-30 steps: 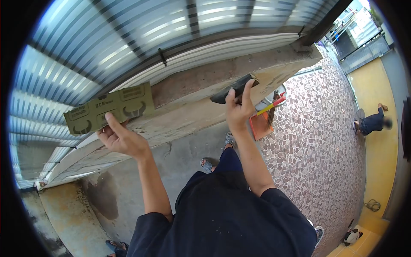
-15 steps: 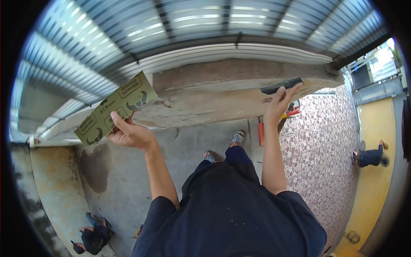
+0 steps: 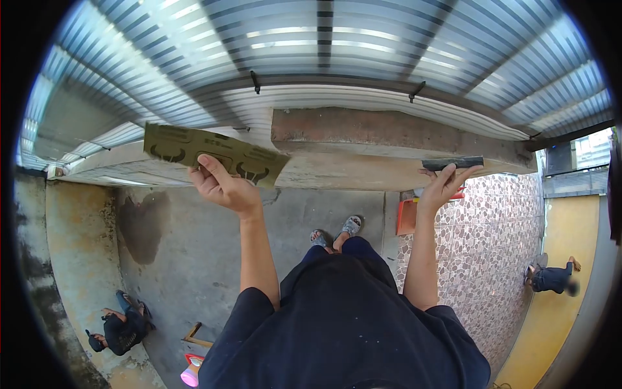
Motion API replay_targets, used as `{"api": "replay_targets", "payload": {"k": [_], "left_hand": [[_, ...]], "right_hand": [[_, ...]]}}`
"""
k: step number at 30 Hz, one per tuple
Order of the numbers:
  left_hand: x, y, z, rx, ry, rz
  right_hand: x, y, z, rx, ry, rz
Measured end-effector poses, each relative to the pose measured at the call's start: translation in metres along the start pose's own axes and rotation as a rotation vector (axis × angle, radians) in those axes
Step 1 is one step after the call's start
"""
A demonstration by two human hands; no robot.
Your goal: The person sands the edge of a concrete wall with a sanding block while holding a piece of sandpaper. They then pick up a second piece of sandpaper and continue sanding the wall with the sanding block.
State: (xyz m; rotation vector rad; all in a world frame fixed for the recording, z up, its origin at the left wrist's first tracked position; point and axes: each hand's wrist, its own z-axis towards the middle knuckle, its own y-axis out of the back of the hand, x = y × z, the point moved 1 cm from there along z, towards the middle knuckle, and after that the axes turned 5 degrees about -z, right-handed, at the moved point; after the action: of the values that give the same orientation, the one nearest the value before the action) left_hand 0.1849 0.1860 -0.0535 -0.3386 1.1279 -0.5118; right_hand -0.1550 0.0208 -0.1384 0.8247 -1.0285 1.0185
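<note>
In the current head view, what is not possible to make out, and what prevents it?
Head view:
Printed sheet: far side turned away; smaller lettering too blurred.
Left hand: some fingers behind the sheet.
Dark block: far side turned away.
Pink object: partly covered by the dark shirt.
Red object: partly behind the right forearm.

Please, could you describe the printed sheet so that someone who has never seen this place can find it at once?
Start from the corrugated panels across the top, then the long wall below them. Before its left part, the left hand holds the printed sheet. It is olive green with dark horned heads, unlike the black block in the right hand.
</note>
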Motion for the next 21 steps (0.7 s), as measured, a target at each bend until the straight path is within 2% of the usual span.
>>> {"api": "replay_targets", "payload": {"k": [7, 9, 10, 12, 13, 16, 18, 21], "left_hand": [[0.014, 0.012, 0.021, 0.131, -0.134, 0.148], [0.012, 0.026, 0.024, 0.296, -0.260, 0.294], [0.013, 0.034, 0.024, 0.299, -0.255, 0.299], [0.013, 0.045, 0.025, 0.293, -0.190, 0.333], [0.018, 0.055, 0.028, 0.295, -0.185, 0.326], [0.030, 0.081, 0.036, 0.309, -0.142, 0.375], [0.029, 0.082, 0.043, 0.280, 0.017, 0.248], [0.027, 0.104, 0.056, 0.370, 0.027, 0.270]], "right_hand": [[0.005, -0.003, -0.001, -0.014, -0.012, -0.093], [0.001, -0.002, -0.005, -0.017, -0.180, -0.225], [-0.001, -0.006, -0.008, -0.017, -0.186, -0.229], [0.003, -0.025, -0.017, -0.139, 0.092, -0.513], [0.010, -0.036, -0.029, -0.071, 0.043, -0.320], [0.001, -0.075, -0.075, -0.004, -0.009, -0.224], [0.004, -0.107, -0.103, 0.000, 0.033, -0.209], [0.021, -0.151, -0.152, 0.012, 0.006, -0.160]]}}
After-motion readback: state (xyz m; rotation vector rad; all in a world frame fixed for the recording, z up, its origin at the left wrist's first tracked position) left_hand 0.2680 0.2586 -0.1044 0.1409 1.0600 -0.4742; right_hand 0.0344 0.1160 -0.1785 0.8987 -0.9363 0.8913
